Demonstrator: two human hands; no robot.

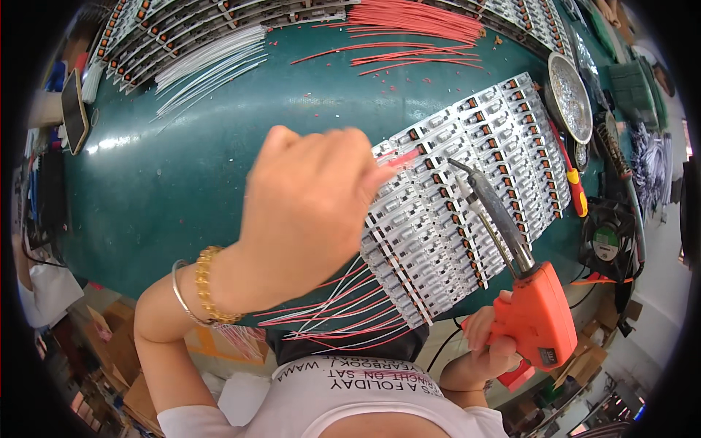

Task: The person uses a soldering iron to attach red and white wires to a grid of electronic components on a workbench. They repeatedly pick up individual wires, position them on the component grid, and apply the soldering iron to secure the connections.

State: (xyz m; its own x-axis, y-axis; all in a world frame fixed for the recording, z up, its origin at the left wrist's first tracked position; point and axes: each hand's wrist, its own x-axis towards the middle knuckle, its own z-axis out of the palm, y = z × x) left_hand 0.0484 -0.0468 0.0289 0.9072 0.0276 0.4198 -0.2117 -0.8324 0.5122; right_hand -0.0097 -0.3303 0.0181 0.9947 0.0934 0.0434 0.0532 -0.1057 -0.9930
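Note:
My left hand (pixel 314 193), slightly blurred, is closed in a pinch over the upper left part of a panel of small circuit boards (pixel 467 212). A short length of red wire (pixel 405 157) sticks out of its fingertips and reaches one of the boards. Lower right, my right hand (pixel 491 343) is wrapped round the grip of a red soldering gun (pixel 544 314). The iron's bent tip (pixel 458 165) hovers over or touches the panel close to the wire's end; I cannot tell which. Red and white wires (pixel 343 310) trail off the panel's lower left edge toward me.
Bundles of red wires (pixel 416 22) and white wires (pixel 219 58) lie at the far side before stacked board panels (pixel 190 36). At right are a metal bowl (pixel 568 98), a red-and-yellow screwdriver (pixel 577 191) and a black fan (pixel 607 237). A phone-like device (pixel 74 112) stands at left.

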